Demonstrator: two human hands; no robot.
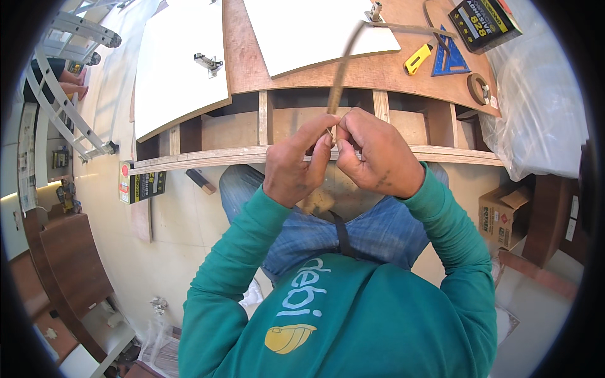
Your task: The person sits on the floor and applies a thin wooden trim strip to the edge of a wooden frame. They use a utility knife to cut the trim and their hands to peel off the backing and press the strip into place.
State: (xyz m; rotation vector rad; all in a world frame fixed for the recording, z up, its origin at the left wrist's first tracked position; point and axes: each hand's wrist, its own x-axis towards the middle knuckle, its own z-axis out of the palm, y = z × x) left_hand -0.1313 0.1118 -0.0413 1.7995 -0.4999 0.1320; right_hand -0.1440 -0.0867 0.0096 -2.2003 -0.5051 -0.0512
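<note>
A long, thin brown strip (341, 79), like edge banding, rises from my fingers, bends over a white panel (315, 34) and trails right across the wooden worktop (283, 80). My left hand (293, 157) pinches the strip between thumb and fingertips close to its near end. Right beside it, my right hand (381, 151) is closed in a pinch at the same end, its fingertips almost touching the left ones. The fingers hide exactly how the end is gripped. Both hands are above the bench's layered front edge (441, 153).
Another white panel (179, 69) carries a metal hinge (208, 62). To the right lie a yellow utility knife (417, 59), a blue triangular square (449, 58), a brown tape roll (478, 88) and a black tin (484, 25). A ladder (69, 94) stands left, near another person's feet (79, 85).
</note>
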